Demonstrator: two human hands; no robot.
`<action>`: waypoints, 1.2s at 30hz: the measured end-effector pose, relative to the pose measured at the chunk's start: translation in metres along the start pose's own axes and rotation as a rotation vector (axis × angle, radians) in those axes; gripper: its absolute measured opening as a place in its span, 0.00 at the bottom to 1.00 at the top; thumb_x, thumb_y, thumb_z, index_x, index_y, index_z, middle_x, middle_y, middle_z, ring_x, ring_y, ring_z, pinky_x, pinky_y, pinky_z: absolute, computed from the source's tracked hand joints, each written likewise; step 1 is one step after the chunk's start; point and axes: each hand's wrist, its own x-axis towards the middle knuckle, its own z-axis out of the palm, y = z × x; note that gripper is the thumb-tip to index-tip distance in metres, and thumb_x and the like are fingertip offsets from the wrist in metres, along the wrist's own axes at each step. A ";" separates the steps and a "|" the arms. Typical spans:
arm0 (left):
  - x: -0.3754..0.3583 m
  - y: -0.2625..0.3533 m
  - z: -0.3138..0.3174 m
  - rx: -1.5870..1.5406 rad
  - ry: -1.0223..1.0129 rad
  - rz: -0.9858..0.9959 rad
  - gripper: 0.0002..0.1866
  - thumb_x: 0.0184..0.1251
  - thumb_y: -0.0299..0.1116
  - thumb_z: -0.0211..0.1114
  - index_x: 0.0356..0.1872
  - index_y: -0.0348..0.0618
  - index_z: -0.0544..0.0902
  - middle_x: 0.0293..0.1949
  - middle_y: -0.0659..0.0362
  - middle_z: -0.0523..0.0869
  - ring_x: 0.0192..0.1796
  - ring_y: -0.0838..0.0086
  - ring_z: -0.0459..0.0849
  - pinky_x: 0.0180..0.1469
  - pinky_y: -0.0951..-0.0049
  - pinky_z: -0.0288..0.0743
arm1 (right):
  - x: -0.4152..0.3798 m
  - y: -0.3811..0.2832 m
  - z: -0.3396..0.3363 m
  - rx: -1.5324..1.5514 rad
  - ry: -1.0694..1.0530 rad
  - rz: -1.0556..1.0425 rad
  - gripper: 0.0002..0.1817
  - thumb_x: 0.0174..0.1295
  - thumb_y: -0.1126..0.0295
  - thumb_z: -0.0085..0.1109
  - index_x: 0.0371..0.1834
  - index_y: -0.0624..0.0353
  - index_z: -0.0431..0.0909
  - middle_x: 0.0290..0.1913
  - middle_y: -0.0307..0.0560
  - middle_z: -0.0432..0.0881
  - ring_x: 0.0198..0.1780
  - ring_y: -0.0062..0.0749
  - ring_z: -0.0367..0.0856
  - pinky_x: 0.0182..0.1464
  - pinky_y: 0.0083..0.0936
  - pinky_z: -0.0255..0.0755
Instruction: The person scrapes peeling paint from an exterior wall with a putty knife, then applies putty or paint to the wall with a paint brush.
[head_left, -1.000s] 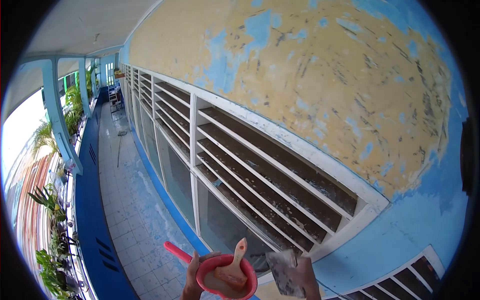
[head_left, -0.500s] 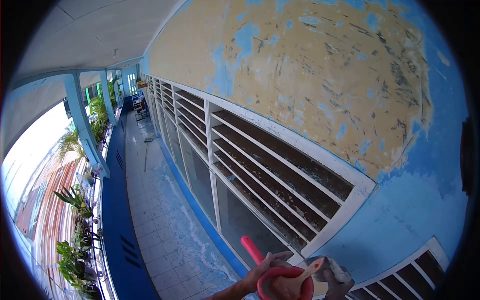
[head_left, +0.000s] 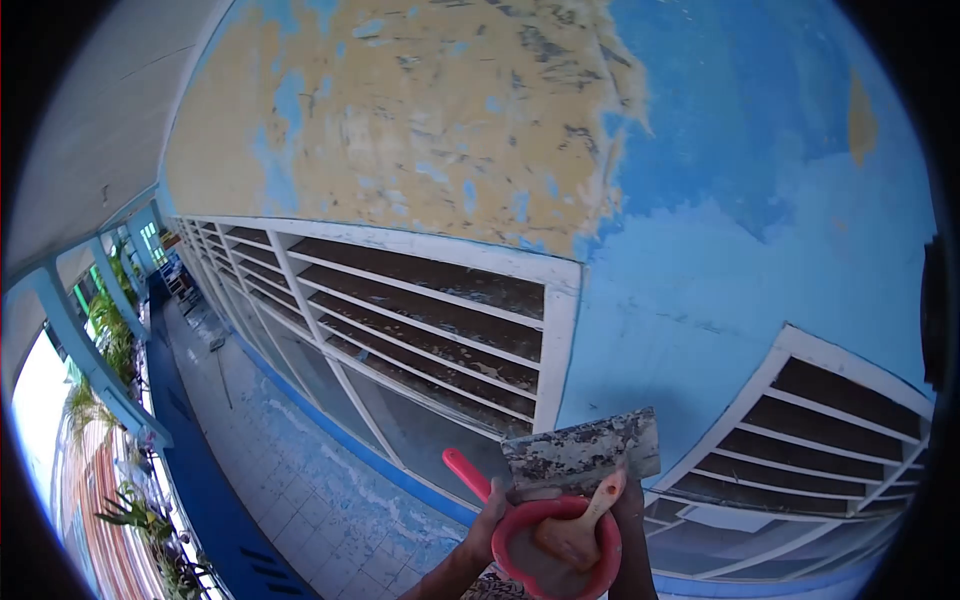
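Low in the picture, my left hand (head_left: pixel 487 522) is wrapped round a red pot (head_left: pixel 507 572), whose pink-red handle (head_left: pixel 466 473) sticks out up and to the left. Inside the pot are greyish contents and a brush (head_left: pixel 580 530) with a wooden handle leaning on the right rim. My right hand (head_left: pixel 628 505) is closed just right of the pot, partly behind the brush handle. A wide, flat metal blade (head_left: pixel 585 448), stained grey and black, stands above the pot at that hand; its grip is hidden.
A wall (head_left: pixel 690 280) with peeling blue and tan paint rises ahead. Louvred windows (head_left: pixel 420 315) run along it, and another window (head_left: pixel 800 430) is at the right. A tiled walkway (head_left: pixel 330 500) with plants (head_left: pixel 140 520) beside it stretches away at the left.
The view has swung right, bringing more blue wall and the right window into sight. The blade now shows its broad face above the pot, and my right hand sits lower beside the pot.
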 end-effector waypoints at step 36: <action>0.019 -0.059 -0.053 0.061 0.306 0.099 0.41 0.79 0.61 0.32 0.67 0.26 0.67 0.63 0.44 0.76 0.64 0.60 0.77 0.70 0.61 0.67 | -0.053 -0.062 0.054 -1.583 -0.533 -0.336 0.16 0.53 0.56 0.72 0.40 0.53 0.86 0.35 0.37 0.86 0.45 0.34 0.79 0.49 0.38 0.63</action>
